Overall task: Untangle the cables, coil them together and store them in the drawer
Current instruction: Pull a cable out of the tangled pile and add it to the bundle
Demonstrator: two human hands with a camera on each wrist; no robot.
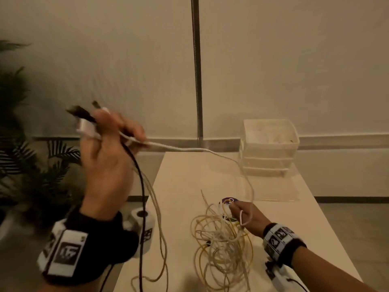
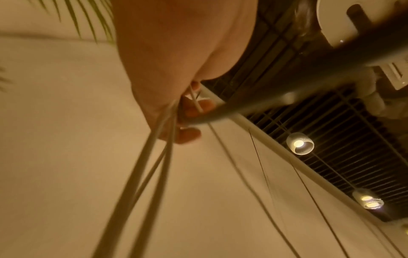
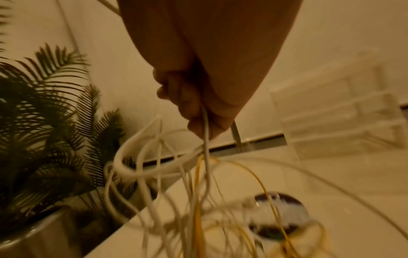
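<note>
White cable (image 1: 189, 149) stretches from raised left hand (image 1: 107, 148) to lowered right hand (image 1: 248, 218)

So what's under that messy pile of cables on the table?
Mostly the white table shows through the cable pile. A round purple thing pokes out at the far edge, by the right hand. The rest of it is hidden.

Your left hand (image 1: 109, 157) is blurring in the head view, so the plug ends (image 1: 84, 112) above its fingers are smearing past telling their type. The black cable (image 1: 143, 207) is running off the bottom edge. Your right hand (image 1: 247, 218) is hiding part of the purple round object (image 1: 229, 200). The tangle of cables (image 3: 198, 200) is smearing in the right wrist view, strands merging.
</note>
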